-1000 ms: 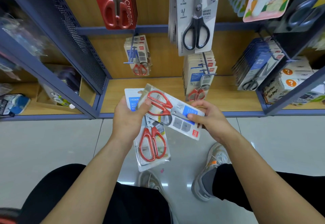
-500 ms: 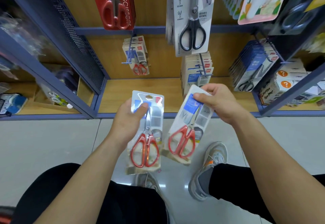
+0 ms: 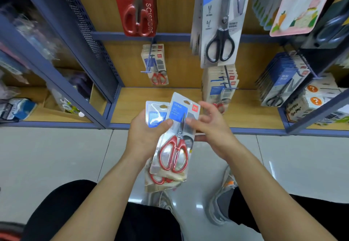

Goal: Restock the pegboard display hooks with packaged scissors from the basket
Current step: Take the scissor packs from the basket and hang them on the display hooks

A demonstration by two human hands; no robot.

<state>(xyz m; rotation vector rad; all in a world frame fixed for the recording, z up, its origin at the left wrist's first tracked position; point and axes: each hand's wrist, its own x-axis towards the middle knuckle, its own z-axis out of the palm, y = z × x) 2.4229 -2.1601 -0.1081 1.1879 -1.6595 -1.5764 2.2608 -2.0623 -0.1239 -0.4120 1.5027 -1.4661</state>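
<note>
Before shelf: left hand (image 3: 145, 136) grip grasping two "HOME" scissor packs (image 3: 176, 136); right hand (image 3: 211, 129) grip released.

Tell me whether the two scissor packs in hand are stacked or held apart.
Stacked. The front pack overlaps the rear pack, both pinched in the left hand; the right hand is open beside them.

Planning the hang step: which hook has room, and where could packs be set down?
Left hook holds few packs, its front length bare. Middle hook is packed nearly to the tip. Bottom shelf board between them is bare. Both hands hold the scissor packs.
</note>
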